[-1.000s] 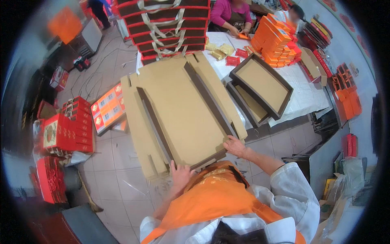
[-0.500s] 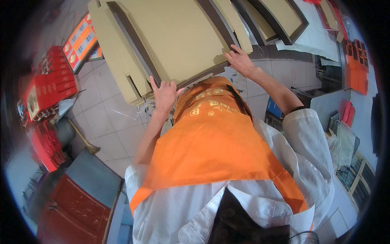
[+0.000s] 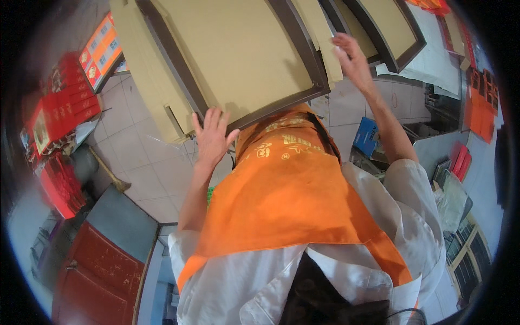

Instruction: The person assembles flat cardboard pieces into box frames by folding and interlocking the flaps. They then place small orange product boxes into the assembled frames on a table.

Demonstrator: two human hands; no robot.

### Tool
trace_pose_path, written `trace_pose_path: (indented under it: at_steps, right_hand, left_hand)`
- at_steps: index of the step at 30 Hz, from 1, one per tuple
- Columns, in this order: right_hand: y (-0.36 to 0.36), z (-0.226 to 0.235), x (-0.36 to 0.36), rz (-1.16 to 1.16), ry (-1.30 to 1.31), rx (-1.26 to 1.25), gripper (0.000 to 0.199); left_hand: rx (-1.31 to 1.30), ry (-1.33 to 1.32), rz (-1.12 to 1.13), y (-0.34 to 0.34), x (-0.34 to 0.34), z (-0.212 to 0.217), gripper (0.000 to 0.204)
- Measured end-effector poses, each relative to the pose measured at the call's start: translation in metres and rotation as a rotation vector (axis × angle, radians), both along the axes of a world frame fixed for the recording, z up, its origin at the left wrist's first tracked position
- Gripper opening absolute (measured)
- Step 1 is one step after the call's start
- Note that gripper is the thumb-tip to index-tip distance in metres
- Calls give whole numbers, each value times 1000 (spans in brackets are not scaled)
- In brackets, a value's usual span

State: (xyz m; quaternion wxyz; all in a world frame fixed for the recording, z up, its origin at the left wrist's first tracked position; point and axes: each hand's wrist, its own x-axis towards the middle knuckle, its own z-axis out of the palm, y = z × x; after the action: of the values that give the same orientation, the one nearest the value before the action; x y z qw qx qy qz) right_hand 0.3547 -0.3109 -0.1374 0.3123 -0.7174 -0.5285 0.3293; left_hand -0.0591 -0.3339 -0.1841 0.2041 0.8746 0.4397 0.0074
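Observation:
In front of me lies a dark brown frame [image 3: 281, 105] with a flat tan panel [image 3: 233, 59] inside it. Under the frame, tan cardboard [image 3: 154, 89] sticks out on the left and right. My left hand [image 3: 212, 138] is spread at the frame's near left corner, its fingertips touching or just over the rim. Off the frame's right side, my right hand [image 3: 355, 65] is raised with its fingers apart and holds nothing I can see. It is nearest the cardboard's right edge and a second brown frame [image 3: 387, 51] at the upper right.
An orange and white printed panel [image 3: 103, 51] stands at the upper left. Red boxes [image 3: 73, 105] are stacked on the left, near a broom [image 3: 116, 181]. A red door [image 3: 103, 271] is at the lower left. On the right are a blue box [image 3: 366, 135] and a white sheet [image 3: 433, 59].
My right hand has left the frame's near right corner and moved up and to the right. My left hand's fingers have spread at the near left corner.

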Motion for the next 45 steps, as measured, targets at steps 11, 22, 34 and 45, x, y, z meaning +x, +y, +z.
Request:
trace_pose_path:
  at_steps: [11,22,34,45]
  right_hand:
    - [-40,-64,-49,236,-137,-480,84]
    - [-28,-84,-79,83,-140,-524,73]
    - [-14,-48,-90,53,72,-704,77]
    - [-24,-59,-103,139,-224,-651,63]
  left_hand:
    - [193,-190,395,2,-18,-22,78]
    - [-593,-422,-409,20,160,-78,46]
    - [-682,-361,-368,36,162,-72,49]
    - [-516,-345,-367,27,153,-57,38]
